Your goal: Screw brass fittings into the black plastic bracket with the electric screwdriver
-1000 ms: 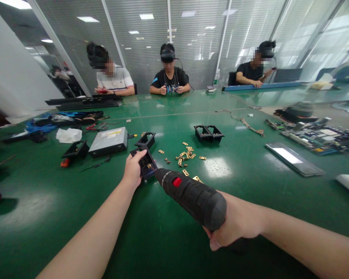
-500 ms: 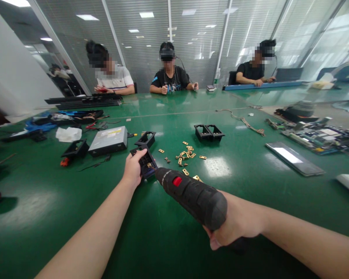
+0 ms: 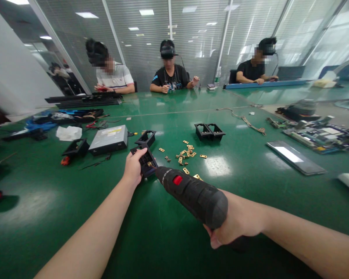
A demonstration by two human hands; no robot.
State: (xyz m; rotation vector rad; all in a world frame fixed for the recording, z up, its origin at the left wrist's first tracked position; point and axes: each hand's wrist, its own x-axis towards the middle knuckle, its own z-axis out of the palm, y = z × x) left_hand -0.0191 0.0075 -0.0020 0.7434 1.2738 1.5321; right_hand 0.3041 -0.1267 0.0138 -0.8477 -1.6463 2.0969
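Observation:
My left hand (image 3: 134,166) is closed around a black plastic frame (image 3: 147,157), thumb on top, holding it tilted above the table. In my right hand (image 3: 235,217) is a black cordless screwdriver (image 3: 196,193) with a red switch, its nose pointing left into the frame. The tip meets the frame close to a small brass plate (image 3: 150,164) inside it; whether it sits in a screw I cannot tell. Just right of the frame, several loose brass plates (image 3: 189,153) and small screws (image 3: 168,159) lie on the green table (image 3: 174,240).
More black frames stand at the left (image 3: 77,147), behind my left hand (image 3: 146,137) and farther back (image 3: 209,131). A silver disc drive (image 3: 109,139) lies left, a phone (image 3: 295,157) and circuit boards (image 3: 322,133) right. Three people sit across the table.
My hands, the frame and the screwdriver hold almost the same position. Across the table, the middle person's raised hand has lifted slightly and its fingers have opened.

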